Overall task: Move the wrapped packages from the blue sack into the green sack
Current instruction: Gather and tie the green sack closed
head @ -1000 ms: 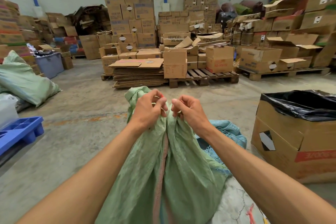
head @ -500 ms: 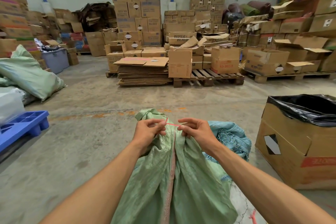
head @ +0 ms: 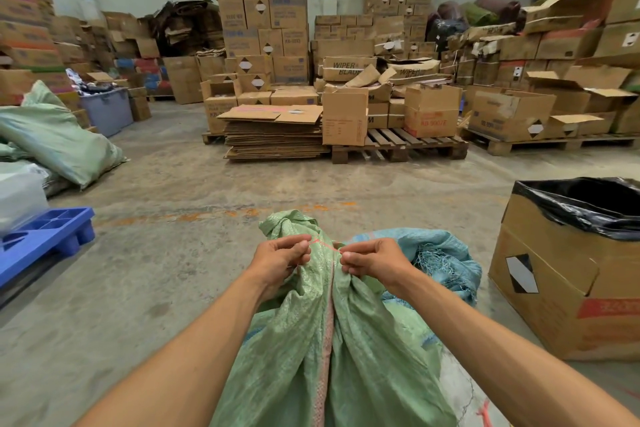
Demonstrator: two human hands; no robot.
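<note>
A tall brown cardboard box [head: 568, 288] lined with glossy black plastic stands to the right, a blue moulded plastic pallet [head: 41, 239] to the left, both apart from the sacks. The coarse woven green sack [head: 332, 350] stands bunched at its neck in front; the crumpled, frayed blue woven sack [head: 440, 253] lies just behind it. The left hand [head: 280, 262] and right hand [head: 377, 262], fingers curled, each pinch an end of a thin red string [head: 323, 243] stretched across the neck.

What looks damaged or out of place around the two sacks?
The blue sack has a frayed rim with loose threads hanging. A red string scrap lies on the floor by the green sack. Nothing has spilled.
</note>
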